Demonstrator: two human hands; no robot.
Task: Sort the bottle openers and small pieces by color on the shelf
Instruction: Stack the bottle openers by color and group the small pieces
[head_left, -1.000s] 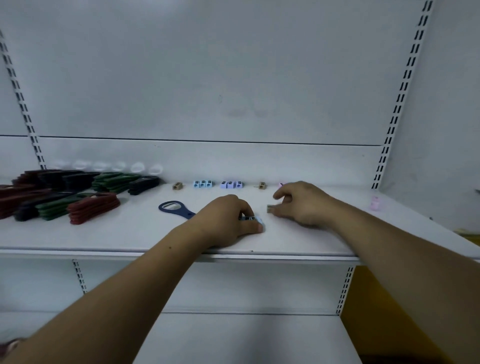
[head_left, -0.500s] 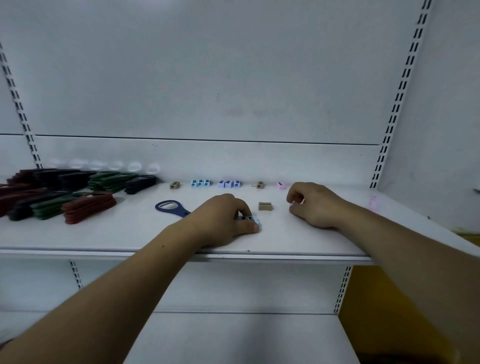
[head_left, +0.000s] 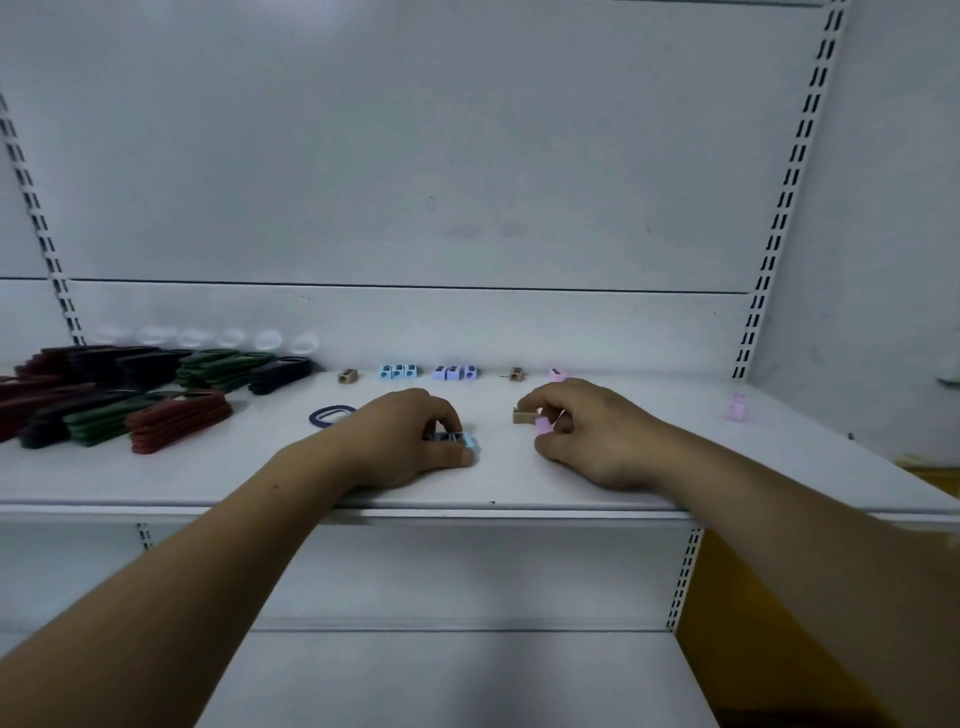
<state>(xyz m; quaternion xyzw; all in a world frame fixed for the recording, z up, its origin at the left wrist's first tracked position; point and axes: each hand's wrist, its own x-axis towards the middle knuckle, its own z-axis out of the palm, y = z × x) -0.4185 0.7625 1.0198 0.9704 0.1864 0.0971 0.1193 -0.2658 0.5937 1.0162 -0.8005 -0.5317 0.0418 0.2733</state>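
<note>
two hands rest on the white shelf near its front edge. the left hand is curled over a light-blue piece, fingers and thumb closed round it. the ring of a dark blue opener shows just left of that hand. the right hand pinches a pink piece between thumb and fingertips, just beside a tan piece lying on the shelf. along the back edge stands a row of small pieces: tan, three light blue, three lilac, tan, pink. stacked openers in red, green and dark colours fill the left end. a lone pink block lies toward the right end.
</note>
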